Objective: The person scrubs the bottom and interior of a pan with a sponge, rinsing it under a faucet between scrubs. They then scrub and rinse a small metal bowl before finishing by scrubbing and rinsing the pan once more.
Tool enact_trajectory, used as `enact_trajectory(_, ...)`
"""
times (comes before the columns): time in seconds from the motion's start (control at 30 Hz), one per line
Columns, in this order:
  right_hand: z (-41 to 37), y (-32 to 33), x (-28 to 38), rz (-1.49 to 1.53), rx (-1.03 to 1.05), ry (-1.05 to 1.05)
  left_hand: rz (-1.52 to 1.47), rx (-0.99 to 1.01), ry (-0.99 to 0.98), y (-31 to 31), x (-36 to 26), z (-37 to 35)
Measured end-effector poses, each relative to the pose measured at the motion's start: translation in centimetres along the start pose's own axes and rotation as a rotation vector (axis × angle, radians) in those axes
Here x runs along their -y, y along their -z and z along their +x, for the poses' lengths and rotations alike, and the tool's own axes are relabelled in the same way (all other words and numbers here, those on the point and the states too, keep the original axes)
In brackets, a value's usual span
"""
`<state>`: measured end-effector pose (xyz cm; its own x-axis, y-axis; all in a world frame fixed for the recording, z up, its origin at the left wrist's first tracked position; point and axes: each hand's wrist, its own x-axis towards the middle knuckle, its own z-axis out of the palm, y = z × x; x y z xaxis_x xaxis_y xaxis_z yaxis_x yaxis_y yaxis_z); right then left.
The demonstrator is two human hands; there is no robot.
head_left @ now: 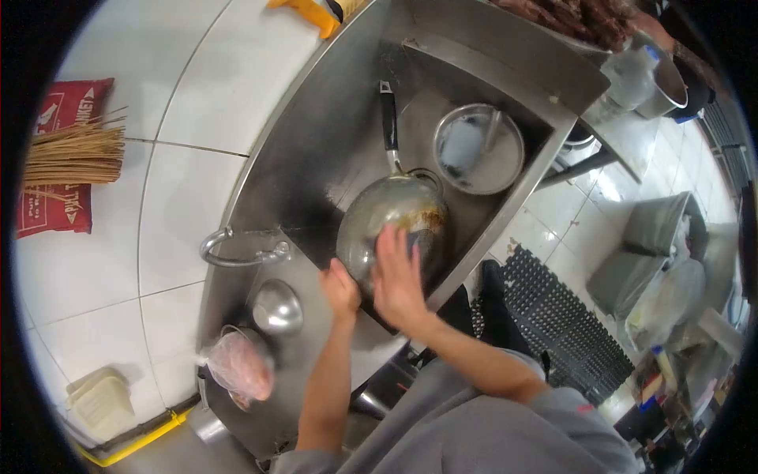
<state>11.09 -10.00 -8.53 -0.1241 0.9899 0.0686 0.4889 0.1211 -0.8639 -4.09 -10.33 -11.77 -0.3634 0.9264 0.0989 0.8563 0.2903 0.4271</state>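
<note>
A wok [363,213] lies bottom-up in the steel sink [332,150], its black handle [388,120] pointing to the far side. Brown scorch marks show on its rounded underside. My left hand [341,291] grips the wok's near left edge, fingers close together. Across the underside, my right hand [397,280] presses with long, nearly straight fingers. Beneath those fingers a dark scouring pad [413,238] partly shows; most of it is hidden. Beside the wok, to the right, sits a round metal pan [505,150] with liquid in it.
A curved faucet [237,259] reaches over the sink's left edge. Near it are a steel bowl [278,306] and a plastic bag of pinkish contents [246,367]. A bundle of thin sticks [75,154] hangs on the tiled wall. Rubber mat [553,308] and grey bin [639,253] are right.
</note>
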Motion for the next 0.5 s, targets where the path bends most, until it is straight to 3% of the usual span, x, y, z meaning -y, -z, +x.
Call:
enact_trajectory(0.1, 0.8, 0.7, -1.4, -0.119, 0.012, 0.081, -0.004, 0.046, -0.004, 0.3, -0.1, -0.2)
enact_trajectory(0.17, 4.8, 0.9, -3.5, -0.078, -0.118, -0.084, 0.063, -0.046, 0.001, 0.0, 0.1, -0.5)
enact_trajectory(0.23, 4.3, 0.1, -2.8, -0.059, -0.160, -0.068, 0.056, -0.050, 0.003, 0.0, 0.7, -0.2)
enact_trajectory(0.37, -0.2, 0.1, -0.2, -0.036, 0.083, 0.117, -0.039, -0.009, -0.021, 0.0, 0.1, -0.3)
enact_trajectory(0.43, 3.5, 0.6, -1.8, -0.170, -0.063, 0.147, -0.066, -0.015, -0.015, 0.3, -0.4, -0.4)
enact_trajectory(0.47, 5.8, 0.4, -3.5, -0.079, -0.173, 0.022, -0.028, 0.005, 0.011, 0.5, -0.5, -0.4)
enact_trajectory(0.5, 7.8, 1.5, -4.8, 0.279, -0.344, -0.130, 0.008, 0.022, 0.038, 0.6, -0.4, -0.4)
